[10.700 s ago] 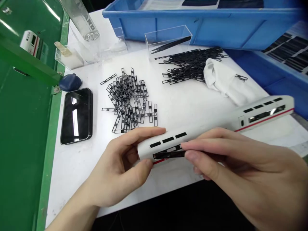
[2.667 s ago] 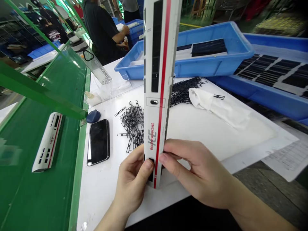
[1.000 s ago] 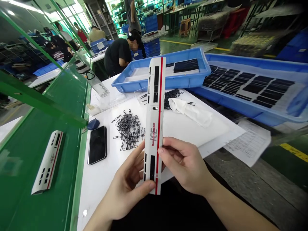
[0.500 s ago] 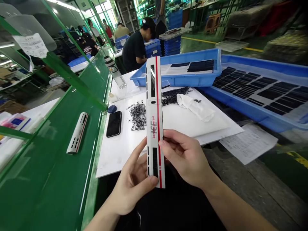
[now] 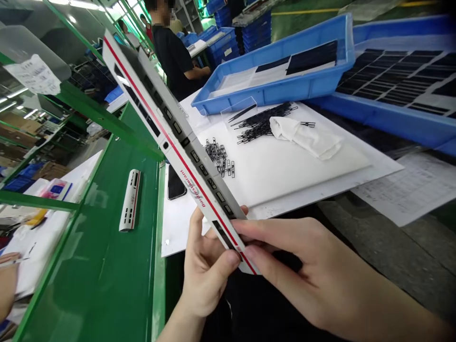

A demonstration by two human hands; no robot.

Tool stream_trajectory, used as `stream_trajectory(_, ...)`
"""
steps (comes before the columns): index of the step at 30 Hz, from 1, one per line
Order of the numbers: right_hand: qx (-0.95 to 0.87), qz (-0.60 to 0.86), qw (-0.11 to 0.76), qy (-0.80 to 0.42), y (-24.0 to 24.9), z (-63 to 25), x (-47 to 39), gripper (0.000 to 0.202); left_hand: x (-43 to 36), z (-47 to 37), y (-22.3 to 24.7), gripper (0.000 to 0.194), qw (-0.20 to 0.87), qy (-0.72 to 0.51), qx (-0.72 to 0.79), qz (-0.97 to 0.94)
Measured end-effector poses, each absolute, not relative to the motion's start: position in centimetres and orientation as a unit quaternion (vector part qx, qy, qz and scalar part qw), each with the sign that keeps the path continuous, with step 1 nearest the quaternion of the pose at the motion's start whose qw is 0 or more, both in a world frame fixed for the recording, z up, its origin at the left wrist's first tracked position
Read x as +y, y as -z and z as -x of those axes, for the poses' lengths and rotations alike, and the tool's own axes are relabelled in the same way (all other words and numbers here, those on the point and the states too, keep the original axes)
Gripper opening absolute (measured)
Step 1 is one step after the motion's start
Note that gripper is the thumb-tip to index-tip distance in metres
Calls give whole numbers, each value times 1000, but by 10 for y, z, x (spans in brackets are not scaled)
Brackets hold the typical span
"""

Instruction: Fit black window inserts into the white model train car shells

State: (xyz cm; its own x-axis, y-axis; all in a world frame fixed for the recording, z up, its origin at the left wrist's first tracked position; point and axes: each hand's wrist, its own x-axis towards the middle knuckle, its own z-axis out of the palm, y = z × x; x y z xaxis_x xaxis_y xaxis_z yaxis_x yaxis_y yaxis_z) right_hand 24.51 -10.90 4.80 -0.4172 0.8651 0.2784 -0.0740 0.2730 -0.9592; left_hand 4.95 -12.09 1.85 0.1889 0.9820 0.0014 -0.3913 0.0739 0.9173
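Note:
A white model train car shell (image 5: 195, 191) with a red stripe and "Bordrestaurant" lettering leans up to the left, its hollow inside partly turned toward me. Small black frames line its window openings. My left hand (image 5: 210, 275) is closed around the lower end, thumb on the lettered side. With thumb and forefinger my right hand (image 5: 302, 266) pinches the same end at its right edge. Behind the shell, small black window frames (image 5: 223, 159) lie in a loose heap on the white board. Longer black frame strips (image 5: 261, 124) are piled further back, beside a crumpled white cloth (image 5: 306, 137).
Another train car shell (image 5: 130, 202) lies on the green belt (image 5: 107, 275) to the left. A black phone (image 5: 175, 184) is partly behind my shell. Blue trays (image 5: 270, 90) with black sheets stand at the back right. A co-worker's hand (image 5: 9, 266) shows at far left.
The shell has gone from upright to leaning left, and turned so its inside shows. My right hand has slid toward its lower end. My view has shifted too.

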Motion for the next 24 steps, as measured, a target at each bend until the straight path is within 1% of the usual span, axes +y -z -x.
stream_trajectory(3, -656, 330, 457, -502, -43, -243, -107, 31, -116, -52, -12, 64, 644, -541, 362, -402)
stream_trajectory(8, -637, 342, 470, -507, -36, -235, -100, 35, -109, -54, -3, 61, 632, -553, 383, -385)
stream_trajectory(11, -616, 328, 471, -540, -33, -232, -96, 34, -107, -50, 1, 66, 631, -554, 387, -380)
stream_trajectory(14, -588, 305, 478, -577, -30, -228, -95, 35, -109, -42, 4, 68, 650, -528, 385, -389)
stream_trajectory(17, -561, 265, 468, -630, -27, -221, -99, 38, -118, -30, 1, 76, 640, -508, 387, -427)
stream_trajectory(19, -568, 250, 469, -628, -22, -217, -103, 39, -128, -14, -7, 79, 597, -513, 423, -450)
stream_trajectory(21, -584, 285, 482, -588, -13, -219, -103, 40, -142, 10, -19, 79, 524, -525, 497, -451)
stream_trajectory(23, -581, 365, 492, -536, 1, -233, -99, 35, -158, 43, -31, 86, 417, -526, 603, -430)
stream_trajectory(24, -574, 409, 494, -510, 11, -244, -95, 30, -169, 64, -36, 92, 332, -530, 661, -414)
